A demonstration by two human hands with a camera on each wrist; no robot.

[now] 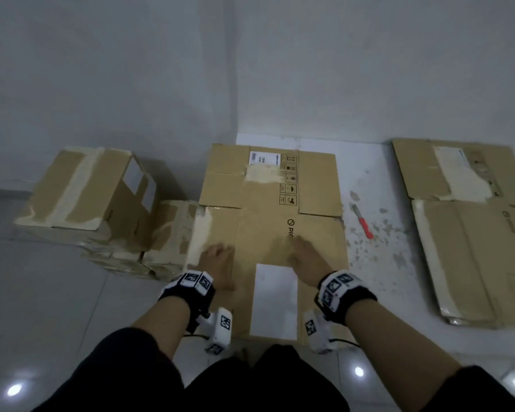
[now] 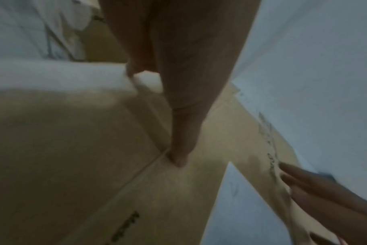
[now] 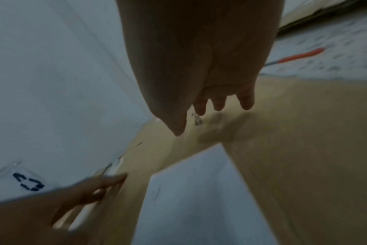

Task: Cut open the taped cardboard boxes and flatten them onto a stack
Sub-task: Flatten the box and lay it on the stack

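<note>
**Both palms flat on the opened box, stack waiting to the right**

Head view: the flattened box (image 1: 272,233) lies on the floor (image 1: 57,307) directly ahead of the person, its long axis running away from the body toward the wall (image 1: 250,69). The left hand (image 1: 217,260) presses near its left edge and the right hand (image 1: 306,257) near its middle, just past the white label (image 1: 275,301); the fingers of both lie spread and straight on the cardboard, holding nothing. The stack (image 1: 470,233) of already flattened cardboard lies to the right, well apart, so the right hand is the nearer one for carrying the sheet over. Between box and stack the speckled floor is open except for the red-handled knife (image 1: 361,221), which lies near the box's right edge and in the likely path of a slide. On the left, the taped boxes (image 1: 101,209) touch or nearly touch the sheet's left edge, leaving little room that way.

Left wrist view: blurred, but the left hand's fingers (image 2: 178,149) appear to lie extended along a crease of the cardboard, with the right hand's fingertips (image 2: 304,179) flat on the same sheet near the label.

Right wrist view: the right hand's fingers (image 3: 218,102) rest spread on the brown surface; the knife's red handle shows beyond them on the floor, clear of the hand.
</note>
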